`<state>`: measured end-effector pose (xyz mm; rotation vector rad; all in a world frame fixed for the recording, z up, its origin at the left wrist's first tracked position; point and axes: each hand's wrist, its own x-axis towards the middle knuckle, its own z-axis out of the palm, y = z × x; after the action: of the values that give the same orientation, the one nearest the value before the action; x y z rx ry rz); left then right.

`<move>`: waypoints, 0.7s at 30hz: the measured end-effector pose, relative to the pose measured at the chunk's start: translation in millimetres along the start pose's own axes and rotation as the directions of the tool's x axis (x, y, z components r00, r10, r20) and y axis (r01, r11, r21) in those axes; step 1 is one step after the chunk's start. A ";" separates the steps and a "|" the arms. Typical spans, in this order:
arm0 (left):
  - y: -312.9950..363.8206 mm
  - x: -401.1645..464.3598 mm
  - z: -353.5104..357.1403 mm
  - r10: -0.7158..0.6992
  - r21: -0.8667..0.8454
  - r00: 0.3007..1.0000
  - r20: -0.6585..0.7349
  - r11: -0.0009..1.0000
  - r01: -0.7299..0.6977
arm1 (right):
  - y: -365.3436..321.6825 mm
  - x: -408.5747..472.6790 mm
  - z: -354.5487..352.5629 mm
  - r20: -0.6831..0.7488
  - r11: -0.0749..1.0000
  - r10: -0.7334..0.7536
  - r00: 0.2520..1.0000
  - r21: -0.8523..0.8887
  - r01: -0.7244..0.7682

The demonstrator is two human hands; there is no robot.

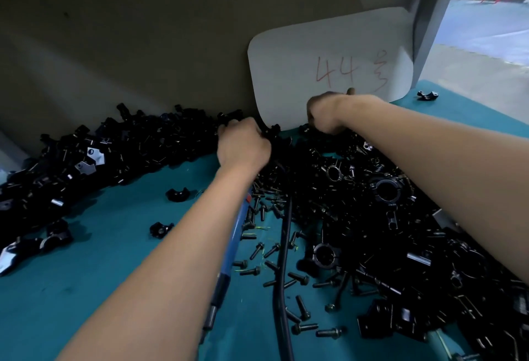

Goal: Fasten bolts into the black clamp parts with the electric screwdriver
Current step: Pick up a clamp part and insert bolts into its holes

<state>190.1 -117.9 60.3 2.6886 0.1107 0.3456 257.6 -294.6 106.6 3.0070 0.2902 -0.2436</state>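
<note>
Clamp parts (120,154) lie heaped along the table's (86,289) far edge, right under our left hand (243,143), whose fingers curl onto some; right hand (323,114) reaches beside it, its grip hidden. Our screwdriver (233,246) lies lengthwise beneath the left forearm.

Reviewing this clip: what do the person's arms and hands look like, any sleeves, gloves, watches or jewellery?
Both forearms are bare as far as the frame shows, with no sleeve edge in view. The left hand and right hand wear no gloves. No watch, bracelet or band shows on either wrist. The fingers are mostly hidden from this angle, so rings cannot be ruled out.
</note>
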 end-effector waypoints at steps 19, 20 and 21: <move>-38.4 50.3 14.9 0.068 0.081 0.961 0.269 0.992 -0.093 | -54.7 9.9 10.1 -0.198 0.890 0.160 0.967 0.453 -0.055; -38.7 51.4 17.5 0.058 0.073 0.966 0.254 0.994 -0.078 | -58.3 11.5 12.5 -0.180 0.868 0.184 0.966 0.490 -0.074; -39.2 52.2 19.1 0.043 0.052 0.972 0.231 0.997 -0.056 | -60.3 12.1 15.3 -0.171 0.846 0.203 0.964 0.526 -0.085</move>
<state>244.5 -83.3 38.7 2.7701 -0.0158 0.0450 255.1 -235.4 83.9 3.5764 0.0048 0.0421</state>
